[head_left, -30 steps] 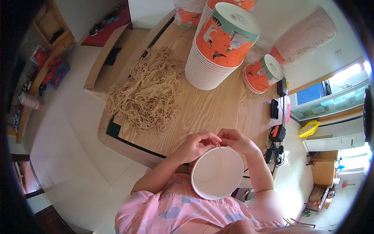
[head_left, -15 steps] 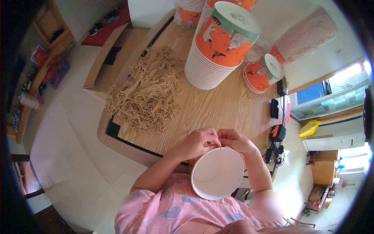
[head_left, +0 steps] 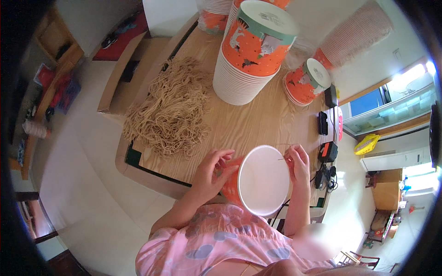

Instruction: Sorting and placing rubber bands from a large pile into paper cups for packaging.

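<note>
Hands have parted since the earlier frame, where both worked together at the far rim of the white-lined cup; the cup has shifted away from the body and its mouth now turns more to the right. Left hand (head_left: 209, 175) is at the cup's left outer side, partly open: thumb along the orange wall, index finger spread from it, other fingers curled. Cannot tell whether it bears any of the cup's weight. Right hand (head_left: 297, 163) is just beside the right rim, thumb and forefinger closed in a pinch on a thin cord (head_left: 281, 159), whose short end projects leftward across the cup's mouth. Cup (head_left: 264, 181) is held tilted, opening toward the viewer, at the near edge of the table (head_left: 235, 126) and just beyond the pink garment (head_left: 221, 232). On the tabletop, left: a loose heap of tan cord (head_left: 168, 110). Beyond, near the middle: a tall inverted stack of orange-and-green cups (head_left: 255, 48), white rims nested below. Right of it, a shorter inverted stack (head_left: 306, 83); behind that, a plastic-wrapped row of cups (head_left: 357, 34), leaning. Along the right edge: a small black case (head_left: 323, 124) and a black adapter (head_left: 328, 152) near coiled cables (head_left: 330, 179).
</note>
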`<state>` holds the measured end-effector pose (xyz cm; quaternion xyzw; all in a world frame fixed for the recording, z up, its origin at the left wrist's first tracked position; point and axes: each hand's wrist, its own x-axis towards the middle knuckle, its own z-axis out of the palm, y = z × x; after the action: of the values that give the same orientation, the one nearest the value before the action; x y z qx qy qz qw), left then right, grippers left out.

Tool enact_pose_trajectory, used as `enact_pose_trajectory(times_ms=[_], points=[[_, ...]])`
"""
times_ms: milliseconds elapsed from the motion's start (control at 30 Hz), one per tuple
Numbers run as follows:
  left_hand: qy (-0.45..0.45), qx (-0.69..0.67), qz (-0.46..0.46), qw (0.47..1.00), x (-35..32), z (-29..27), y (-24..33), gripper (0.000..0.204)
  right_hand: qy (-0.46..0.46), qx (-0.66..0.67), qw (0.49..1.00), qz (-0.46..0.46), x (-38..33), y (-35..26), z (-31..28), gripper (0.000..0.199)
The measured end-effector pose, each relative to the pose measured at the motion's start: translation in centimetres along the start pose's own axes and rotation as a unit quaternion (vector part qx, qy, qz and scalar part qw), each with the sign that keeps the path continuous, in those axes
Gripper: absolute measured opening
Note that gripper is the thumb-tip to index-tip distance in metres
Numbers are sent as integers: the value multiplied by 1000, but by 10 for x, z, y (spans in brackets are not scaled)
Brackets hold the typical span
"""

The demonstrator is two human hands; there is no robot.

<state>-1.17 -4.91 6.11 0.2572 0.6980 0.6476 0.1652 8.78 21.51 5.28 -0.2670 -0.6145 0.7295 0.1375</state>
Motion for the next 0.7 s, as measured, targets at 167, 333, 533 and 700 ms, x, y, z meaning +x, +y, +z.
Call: enact_pose_trajectory(times_ms=[167, 333, 533, 700], points=[[-6, 49, 39, 998, -13, 3, 21, 46, 123, 165, 978, -35, -27, 11, 15, 8], [11, 167, 54, 984, -9, 6, 33, 41, 125, 166, 978, -34, -44, 1, 34, 8], [12, 188, 37, 981, 3, 0, 31, 35, 36, 341, 939, -20, -46, 1, 9, 15], [14, 218, 43, 975, 17, -9, 31, 31, 19, 426, 900, -92, -46, -11, -42, 15]])
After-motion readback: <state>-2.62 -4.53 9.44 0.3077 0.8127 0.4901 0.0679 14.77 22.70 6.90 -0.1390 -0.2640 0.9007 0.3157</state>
